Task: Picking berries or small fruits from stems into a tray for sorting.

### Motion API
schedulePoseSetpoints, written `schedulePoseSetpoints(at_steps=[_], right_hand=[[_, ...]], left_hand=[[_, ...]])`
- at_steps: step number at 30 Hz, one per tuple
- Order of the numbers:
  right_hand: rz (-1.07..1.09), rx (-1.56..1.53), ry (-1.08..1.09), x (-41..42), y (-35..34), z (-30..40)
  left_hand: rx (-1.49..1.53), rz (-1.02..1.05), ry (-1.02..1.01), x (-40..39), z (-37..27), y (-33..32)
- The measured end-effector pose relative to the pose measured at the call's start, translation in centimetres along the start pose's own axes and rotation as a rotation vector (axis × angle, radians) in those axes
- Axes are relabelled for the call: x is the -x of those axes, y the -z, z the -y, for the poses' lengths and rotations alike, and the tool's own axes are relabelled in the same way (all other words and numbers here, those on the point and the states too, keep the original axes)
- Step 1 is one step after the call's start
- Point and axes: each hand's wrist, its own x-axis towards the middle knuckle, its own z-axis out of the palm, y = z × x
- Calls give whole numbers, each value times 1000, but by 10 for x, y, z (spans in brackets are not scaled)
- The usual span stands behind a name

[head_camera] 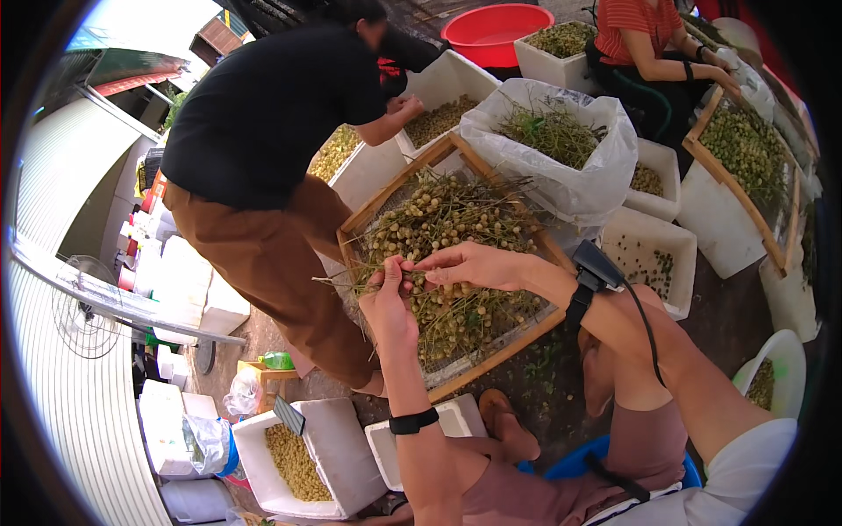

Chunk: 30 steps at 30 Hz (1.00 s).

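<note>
My left hand [393,309] grips a thin fruit stem, its branched end [323,281] sticking out to the left. The fingertips of my right hand [464,264] meet the left thumb and fingers; whether a fruit is pinched there is too small to tell. Both hands are above a heap of small round yellowish-brown fruit on stems [454,210]. The heap lies on a mesh screen with a wooden frame [503,358] in front of me. Below and around the hands, loose stems and some green leaves mix with the fruit.
A plastic-lined container of bare stems [552,141] stands beyond the screen. At right is a white foam box with a few fruits [648,253]; another foam box of fruit [299,460] sits lower left. One person in black [276,112] bends close by, another in red [641,39] works at a second screen.
</note>
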Motion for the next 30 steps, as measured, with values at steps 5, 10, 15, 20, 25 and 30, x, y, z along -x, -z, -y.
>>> schedulePoseSetpoints(at_steps=[5,10,15,20,25,30], right_hand=[[-171,316,-11,9,0,4],[-287,276,-197,19,-2,5],[-300,158,-228,27,13,0],[-357,6,-202,44,35,-1],[-210,-262,-170,34,31,0],[-80,-250,-163,28,20,11]], left_hand=[[-70,-135,-30,-1,7,-12],[-81,-185,-55,-4,16,-6],[-33,-236,-55,-11,22,-9],[-2,-236,-25,-20,8,5],[75,-153,44,-10,15,-18],[69,-151,58,-10,25,-28]])
